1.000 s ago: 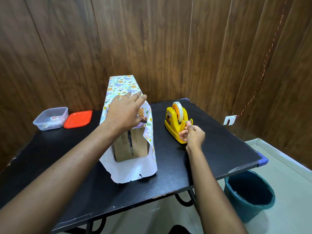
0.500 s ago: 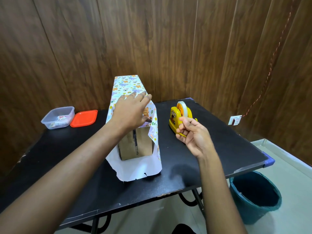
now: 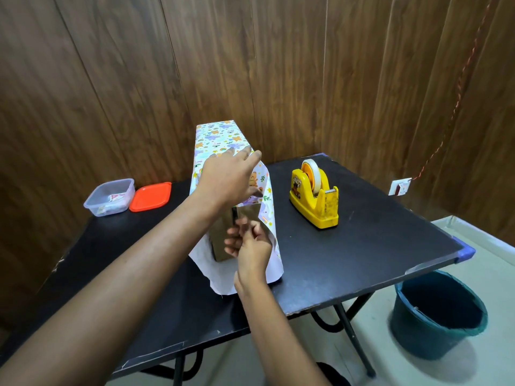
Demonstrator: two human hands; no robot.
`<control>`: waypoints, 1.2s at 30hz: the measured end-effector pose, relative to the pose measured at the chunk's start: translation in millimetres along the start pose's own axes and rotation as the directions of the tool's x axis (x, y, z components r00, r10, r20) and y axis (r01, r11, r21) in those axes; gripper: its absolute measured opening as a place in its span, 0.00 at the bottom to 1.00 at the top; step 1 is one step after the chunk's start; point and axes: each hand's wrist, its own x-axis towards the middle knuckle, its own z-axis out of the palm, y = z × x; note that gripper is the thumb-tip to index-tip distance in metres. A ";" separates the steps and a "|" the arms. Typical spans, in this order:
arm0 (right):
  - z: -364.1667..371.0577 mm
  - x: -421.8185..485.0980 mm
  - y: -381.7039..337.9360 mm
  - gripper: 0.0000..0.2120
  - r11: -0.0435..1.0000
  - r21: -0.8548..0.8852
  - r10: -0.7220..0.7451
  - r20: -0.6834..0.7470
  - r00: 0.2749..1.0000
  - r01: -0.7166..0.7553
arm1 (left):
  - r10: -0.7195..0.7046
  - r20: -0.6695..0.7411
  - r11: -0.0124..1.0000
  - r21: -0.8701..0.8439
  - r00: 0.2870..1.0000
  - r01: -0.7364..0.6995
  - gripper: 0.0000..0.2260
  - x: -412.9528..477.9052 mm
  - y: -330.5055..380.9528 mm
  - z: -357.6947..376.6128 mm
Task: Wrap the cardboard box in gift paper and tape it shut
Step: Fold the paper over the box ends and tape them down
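**A plain home corner, set up for craft**

Dark wood-grain panels (image 3: 306, 65) line both walls. A black folding table (image 3: 376, 246) stands on a pale floor (image 3: 496, 274), with a yellow tape dispenser (image 3: 315, 199) on top, a teal bucket (image 3: 412, 338) beside it and a wall socket (image 3: 400, 187) low down.

The single head-worn wide-angle camera looks forward and down from just behind the near edge of the worktop (image 3: 362, 246), facing the wood-panelled wall (image 3: 278, 65) at its far side, set close above the surface, with the floor (image 3: 490, 263) visible past the right edge
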 end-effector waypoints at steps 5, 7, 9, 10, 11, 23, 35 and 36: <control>13.3 23.9 -10.5 0.11 0.990 0.138 0.011 -0.112 0.994 0.004 | 0.012 -0.006 1.000 0.014 1.000 -0.012 0.36 0.9 -1.1 1.3; 16.6 29.5 -13.3 0.13 0.992 0.126 0.018 -0.137 0.990 0.000 | 0.012 -0.004 1.000 0.013 1.000 -0.012 0.36 0.6 -1.0 2.2; 18.9 33.2 -13.0 0.13 0.993 0.120 0.034 -0.173 0.984 -0.013 | 0.014 -0.006 1.000 0.016 1.000 -0.014 0.36 0.9 -0.6 2.7; 19.9 34.9 -12.6 0.12 0.993 0.119 0.048 -0.193 0.980 -0.026 | 0.014 -0.006 1.000 0.019 1.000 -0.014 0.36 0.9 -0.7 2.7; 20.4 36.5 -12.0 0.10 0.993 0.111 0.064 -0.210 0.976 -0.042 | 0.013 -0.004 1.000 0.021 1.000 -0.013 0.35 1.2 -0.5 3.1; -0.2 33.3 -2.2 0.13 0.986 0.013 0.165 -0.146 0.975 -0.165 | 0.032 0.011 0.999 0.038 0.999 -0.032 0.40 1.9 -1.1 4.6; 5.2 -25.6 -37.8 0.10 0.944 -0.301 0.223 0.282 0.933 -0.135 | 0.086 0.138 0.993 0.069 0.987 -0.097 0.35 3.9 -8.1 -13.6; 5.6 -30.9 -50.6 0.11 0.936 -0.349 0.174 0.328 0.929 -0.052 | 0.091 0.161 0.994 0.044 0.983 -0.099 0.33 3.9 -9.8 -18.7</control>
